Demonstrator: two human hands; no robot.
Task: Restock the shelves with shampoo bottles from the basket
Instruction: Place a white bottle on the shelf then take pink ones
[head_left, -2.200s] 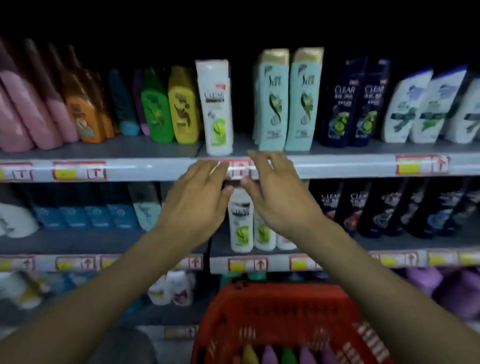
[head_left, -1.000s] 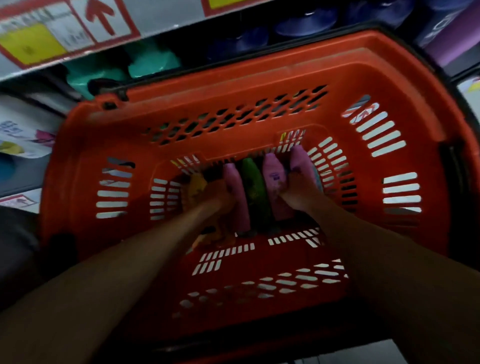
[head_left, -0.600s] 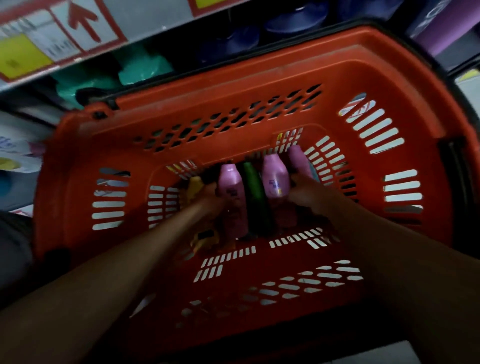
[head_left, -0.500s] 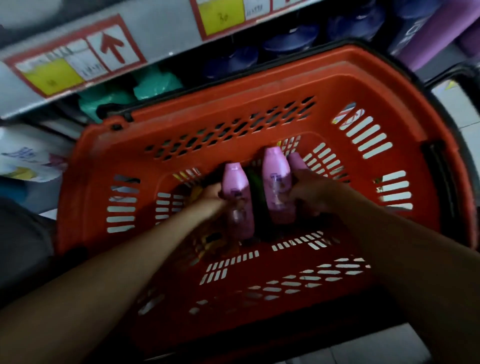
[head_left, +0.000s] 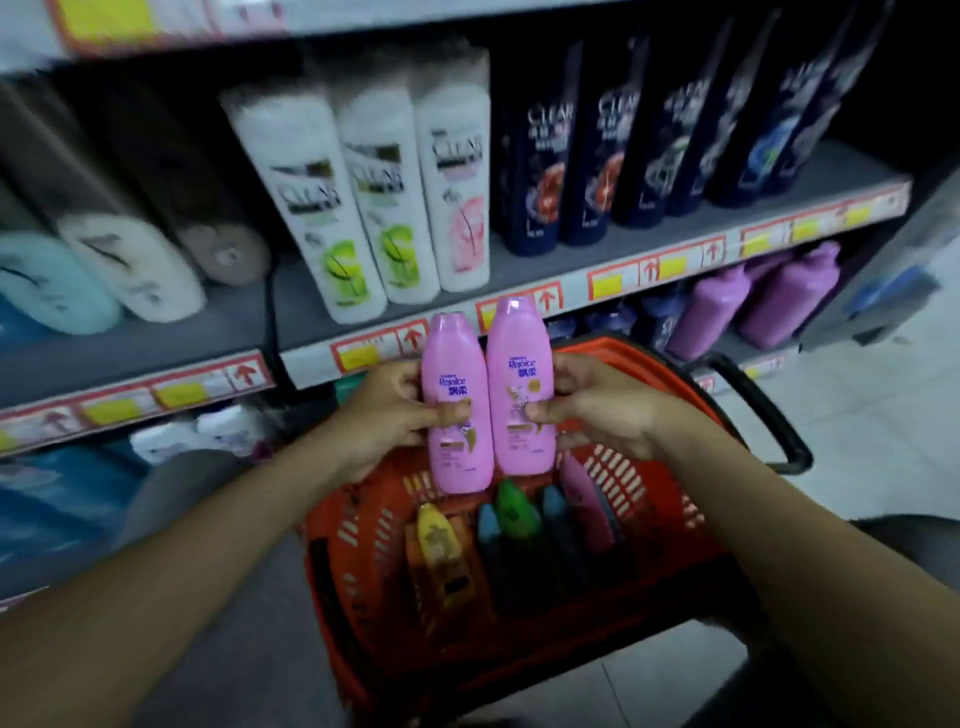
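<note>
Frame centre: left hand clamped on left pink bottle, right hand on right pink bottle; bottles upright, touching, above red basket.

— What does the middle shelf carry?

— Three white bottles stand upright side by side, the two on the left with green labels, the right one with a pink label. Just beside them on the right runs a row of dark blue bottles, also upright. At the far left, pale bottles lie tipped over on the board, blurred.

— And its front edge?

— A strip of red-framed price tags with yellow patches and red arrows.

— Below that?

— The lower shelf holds purple bottles on the right.

— The floor?

— The pale tiled floor bears the red basket, with bottles lying inside.
</note>
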